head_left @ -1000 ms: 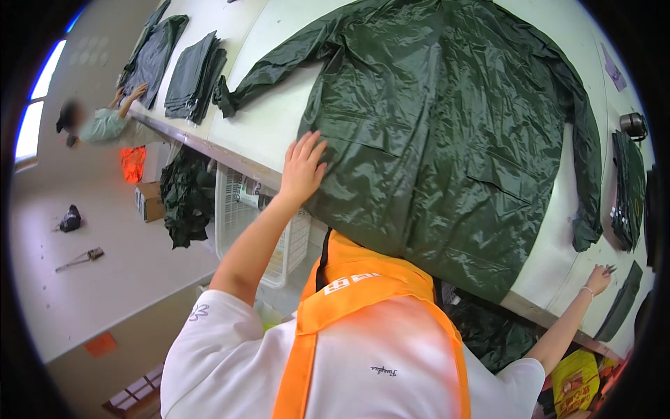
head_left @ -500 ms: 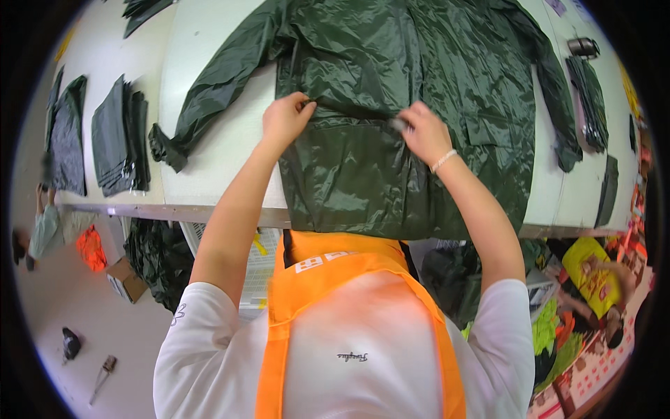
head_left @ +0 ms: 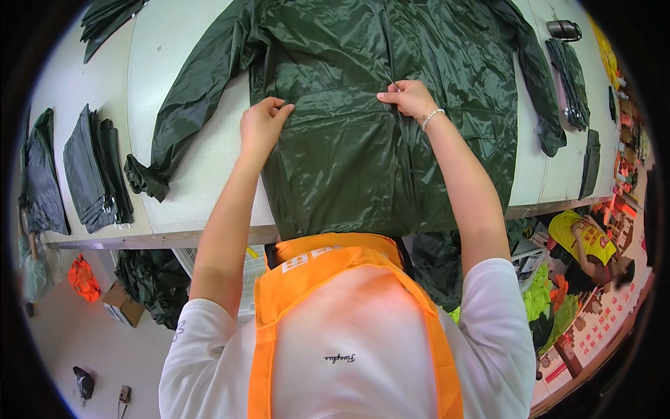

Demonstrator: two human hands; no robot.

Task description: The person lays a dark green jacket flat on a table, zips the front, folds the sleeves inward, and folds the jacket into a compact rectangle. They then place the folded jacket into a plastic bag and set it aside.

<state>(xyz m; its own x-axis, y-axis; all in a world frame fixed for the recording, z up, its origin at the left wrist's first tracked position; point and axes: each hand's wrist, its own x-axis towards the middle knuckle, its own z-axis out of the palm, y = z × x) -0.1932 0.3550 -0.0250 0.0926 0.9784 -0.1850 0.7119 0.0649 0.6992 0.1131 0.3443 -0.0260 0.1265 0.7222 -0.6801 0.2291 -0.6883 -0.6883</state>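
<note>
Your left hand [head_left: 262,126] and right hand [head_left: 410,98] each pinch closed on the glossy dark green nylon rain jacket [head_left: 363,133], which lies spread flat on the white worktable [head_left: 195,202], its left sleeve [head_left: 185,115] stretched outward beside folded dark garments [head_left: 94,171].

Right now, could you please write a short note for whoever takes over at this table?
Left hand: pinching a fold of the green raincoat at its left side.
Right hand: pinching the same fold near the front zip.
Raincoat: spread flat on the white table, sleeves out, hem hanging over the near edge.
Done: folded stack lies at the left.
Left: sleeves and body are not yet folded.
</note>
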